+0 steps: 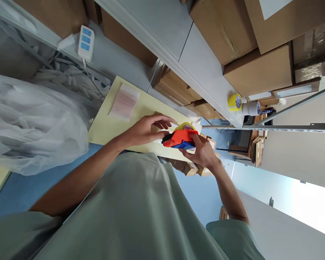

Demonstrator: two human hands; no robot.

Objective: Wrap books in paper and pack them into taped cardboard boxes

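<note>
My right hand (203, 151) grips an orange and blue tape dispenser (180, 139) carrying a yellow tape roll, held against the edge of a pale yellow flat package (108, 122). My left hand (148, 130) lies on the package beside the dispenser's nose, its fingers curled and pressing on the surface where the tape comes out. A pinkish label (124, 102) is stuck on the package's far part. The tape strip itself is hard to see.
A big clear plastic bag (29, 122) lies at the left. A white power strip (86, 42) sits on the grey shelf (157, 32). Cardboard boxes (257, 70) are stacked around, with tape rolls (242, 104) on the shelf. Blue floor (203, 187) shows below.
</note>
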